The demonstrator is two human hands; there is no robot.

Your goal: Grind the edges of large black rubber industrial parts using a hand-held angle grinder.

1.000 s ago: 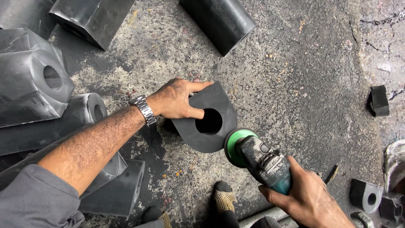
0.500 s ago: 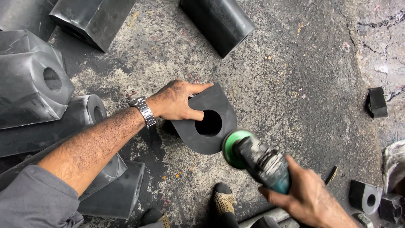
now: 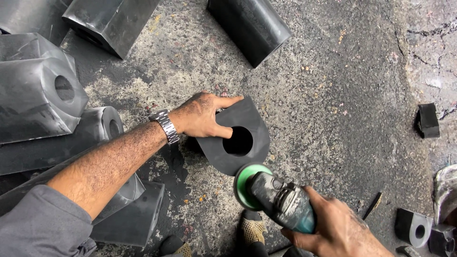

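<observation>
Here, looking down from the head view, our left hand (image 3: 202,115) presses a black rubber block (image 3: 238,138) with a round hole against the concrete floor (image 3: 333,95), fingers clasped over its top edge. Our right hand (image 3: 333,231) grips a grinder (image 3: 276,197), whose green disc (image 3: 247,183) touches the block's lower edge.
</observation>
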